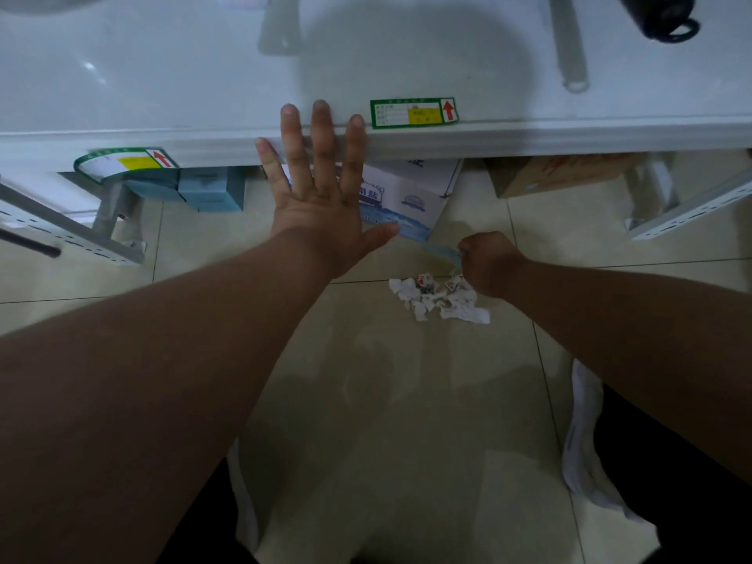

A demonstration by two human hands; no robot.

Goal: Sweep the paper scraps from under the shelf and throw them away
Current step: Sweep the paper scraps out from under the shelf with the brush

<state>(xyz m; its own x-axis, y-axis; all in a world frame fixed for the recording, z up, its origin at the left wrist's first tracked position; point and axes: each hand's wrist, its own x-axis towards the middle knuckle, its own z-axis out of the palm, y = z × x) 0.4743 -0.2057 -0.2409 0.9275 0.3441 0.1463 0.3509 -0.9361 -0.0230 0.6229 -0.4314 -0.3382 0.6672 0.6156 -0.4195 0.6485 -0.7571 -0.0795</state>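
Observation:
A small pile of torn white paper scraps (pixel 438 299) with red print lies on the tiled floor in front of the white shelf (pixel 529 136). My left hand (pixel 321 189) is spread flat, fingers apart, with its fingertips resting on the shelf's front edge. My right hand (pixel 488 264) is a closed fist right beside the scraps. It grips a thin blue object (pixel 441 254) that slants away towards the space under the shelf; what that object is stays unclear.
Under the shelf stand a white and blue carton (pixel 407 197), teal boxes (pixel 211 189) at the left and a brown cardboard box (pixel 561 173) at the right. Metal shelf brackets (pixel 687 211) slant down at both sides. A black bottle (pixel 659 14) lies on the shelf top.

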